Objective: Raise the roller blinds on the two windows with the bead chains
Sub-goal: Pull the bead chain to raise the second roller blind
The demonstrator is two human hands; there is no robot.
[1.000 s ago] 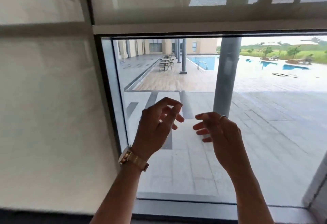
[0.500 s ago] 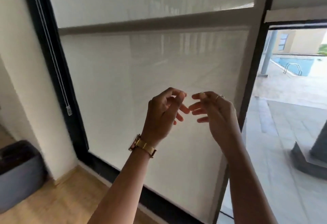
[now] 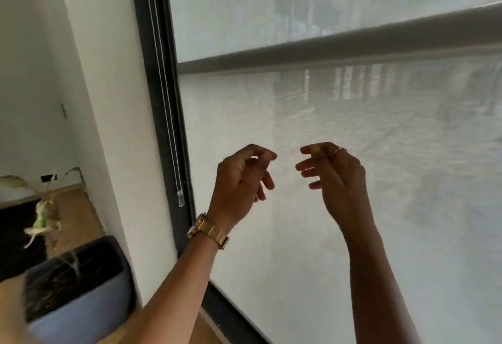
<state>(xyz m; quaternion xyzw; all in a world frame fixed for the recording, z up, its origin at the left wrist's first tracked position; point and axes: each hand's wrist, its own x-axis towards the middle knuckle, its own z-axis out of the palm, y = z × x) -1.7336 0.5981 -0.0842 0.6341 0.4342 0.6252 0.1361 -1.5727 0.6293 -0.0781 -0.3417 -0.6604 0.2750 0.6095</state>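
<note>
A white roller blind [image 3: 339, 131] hangs fully down over the left window and fills most of the view. Its bead chain [image 3: 165, 104] runs down the dark frame [image 3: 152, 72] at the blind's left edge and ends in a small clear weight [image 3: 180, 199]. My left hand [image 3: 241, 180], with a gold watch on its wrist, is raised in front of the blind, fingers loosely curled and empty, a hand's width right of the chain. My right hand [image 3: 336, 178], wearing a ring, hovers beside it with fingers apart and empty. The other window is out of view.
A white wall pillar [image 3: 108, 126] stands left of the frame. A grey-blue planter [image 3: 78, 286] with dark soil sits on the wooden floor at the lower left. A wilted pale plant [image 3: 40, 218] lies further back.
The view has swung left from the partly raised right window to the fully lowered left one. The chain is now close to my left hand. Both hands stay raised and empty.
</note>
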